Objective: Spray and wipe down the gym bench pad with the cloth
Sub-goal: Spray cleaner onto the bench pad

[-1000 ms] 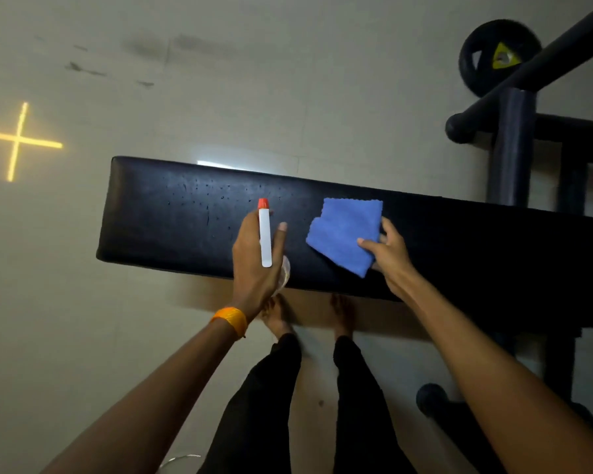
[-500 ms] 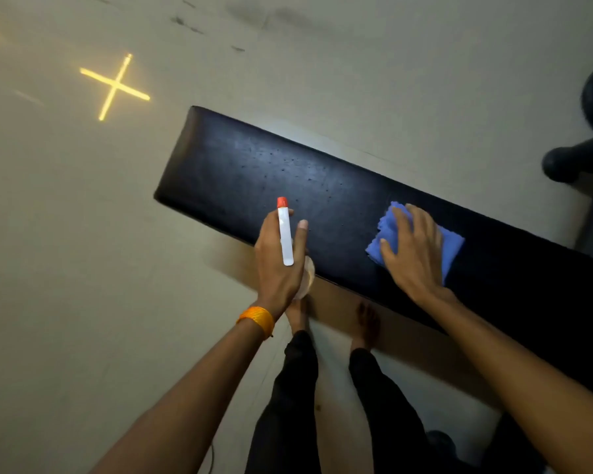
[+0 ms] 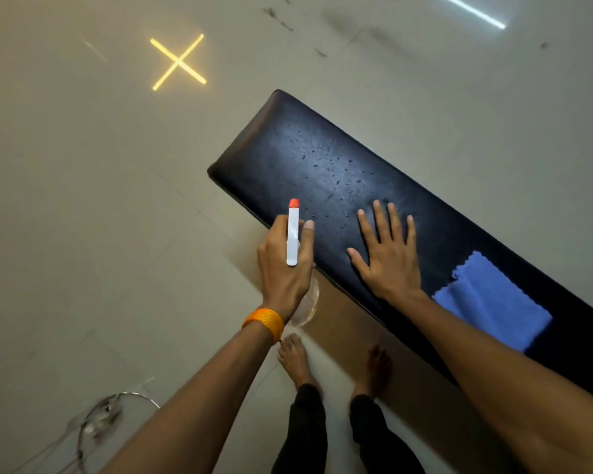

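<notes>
The black gym bench pad (image 3: 322, 165) runs diagonally from upper centre to lower right, with small droplets on its near end. My left hand (image 3: 285, 265) grips a spray bottle (image 3: 292, 234) with a white head and an orange nozzle, held at the pad's near edge with the nozzle over the pad. My right hand (image 3: 387, 254) lies flat on the pad, fingers spread, holding nothing. The blue cloth (image 3: 493, 302) lies folded on the pad to the right of that hand, partly behind my right forearm.
My bare feet (image 3: 298, 360) stand on the pale tiled floor just in front of the bench. A wire ring and cables (image 3: 100, 415) lie on the floor at the lower left. Light reflections form a yellow cross (image 3: 178, 61) on the floor.
My right hand has let go of the blue cloth and moved left onto the bare pad. The view has swung so the bench lies more diagonally. My left hand still holds the bottle.
</notes>
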`<state>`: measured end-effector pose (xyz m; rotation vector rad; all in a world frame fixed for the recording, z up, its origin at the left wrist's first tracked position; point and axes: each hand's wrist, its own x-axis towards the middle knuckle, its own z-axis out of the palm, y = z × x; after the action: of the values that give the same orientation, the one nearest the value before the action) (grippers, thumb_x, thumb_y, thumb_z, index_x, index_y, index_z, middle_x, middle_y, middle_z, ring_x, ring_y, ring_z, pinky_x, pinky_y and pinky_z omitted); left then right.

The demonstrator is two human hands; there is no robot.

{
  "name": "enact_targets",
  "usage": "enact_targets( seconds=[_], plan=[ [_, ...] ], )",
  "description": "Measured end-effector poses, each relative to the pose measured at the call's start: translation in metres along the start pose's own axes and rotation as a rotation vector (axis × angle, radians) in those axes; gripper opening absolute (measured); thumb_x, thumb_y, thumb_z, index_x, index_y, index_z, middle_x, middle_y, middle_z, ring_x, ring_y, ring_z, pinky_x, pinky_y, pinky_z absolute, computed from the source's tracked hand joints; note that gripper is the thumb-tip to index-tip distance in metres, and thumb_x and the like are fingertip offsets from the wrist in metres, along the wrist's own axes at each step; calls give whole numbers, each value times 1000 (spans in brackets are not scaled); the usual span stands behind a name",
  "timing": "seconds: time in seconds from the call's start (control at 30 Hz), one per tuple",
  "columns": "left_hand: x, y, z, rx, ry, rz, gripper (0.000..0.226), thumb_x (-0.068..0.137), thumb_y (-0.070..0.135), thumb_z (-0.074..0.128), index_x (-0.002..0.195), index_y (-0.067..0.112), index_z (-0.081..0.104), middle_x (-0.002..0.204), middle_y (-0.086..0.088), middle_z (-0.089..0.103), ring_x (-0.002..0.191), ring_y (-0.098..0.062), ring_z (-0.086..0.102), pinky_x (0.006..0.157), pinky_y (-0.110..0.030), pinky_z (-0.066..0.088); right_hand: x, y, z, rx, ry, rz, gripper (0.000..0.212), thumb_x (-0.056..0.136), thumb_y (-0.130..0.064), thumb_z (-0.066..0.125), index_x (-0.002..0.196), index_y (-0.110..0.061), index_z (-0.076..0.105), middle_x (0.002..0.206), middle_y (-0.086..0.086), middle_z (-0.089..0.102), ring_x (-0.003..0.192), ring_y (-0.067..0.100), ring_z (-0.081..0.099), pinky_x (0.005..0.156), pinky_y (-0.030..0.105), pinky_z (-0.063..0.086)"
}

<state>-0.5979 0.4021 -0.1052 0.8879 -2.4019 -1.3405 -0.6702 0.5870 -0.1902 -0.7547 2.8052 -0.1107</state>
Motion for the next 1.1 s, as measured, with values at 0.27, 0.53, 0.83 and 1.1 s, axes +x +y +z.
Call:
enact_targets(
  seconds=[0.27, 0.53, 0.83, 1.1],
  plan=[
    [18, -38, -5, -24, 61, -167, 44, 95, 57, 50, 76, 17, 53, 62, -3, 56, 54, -34, 61, 51, -53, 54, 1, -1, 4, -39, 54, 12, 74, 99, -61, 27, 162, -23, 15, 170, 9, 8, 157, 31, 4, 124, 60, 9],
    [30, -32, -9, 90, 34, -119, 51, 90, 55, 43, 71, 10, 57, 58, -3, 56, 55, -30, 56, 54, -53, 50, 2, 1, 7, -57, 74, 18, 75, 99, -62, 28, 162, -23, 15, 170, 9, 8, 158, 31, 3, 124, 60, 9],
    [-18, -31, 5, 79, -208, -77, 41, 95, 45, 54, 68, 13, 53, 54, 0, 53, 50, -21, 54, 51, -43, 50, 2, 1, 5, -39, 71, 16, 77, 99, -63, 29, 162, -21, 14, 170, 9, 7, 158, 29, 4, 124, 60, 9],
    [-27, -16, 14, 128, -270, 4, 41, 92, 41, 56, 61, 20, 40, 51, 4, 43, 49, -20, 44, 48, -31, 32, -1, 2, 6, 77, 64, 121, 97, 95, -73, 27, 161, -5, 5, 170, 11, 2, 158, 23, -1, 127, 51, 8]
  ],
)
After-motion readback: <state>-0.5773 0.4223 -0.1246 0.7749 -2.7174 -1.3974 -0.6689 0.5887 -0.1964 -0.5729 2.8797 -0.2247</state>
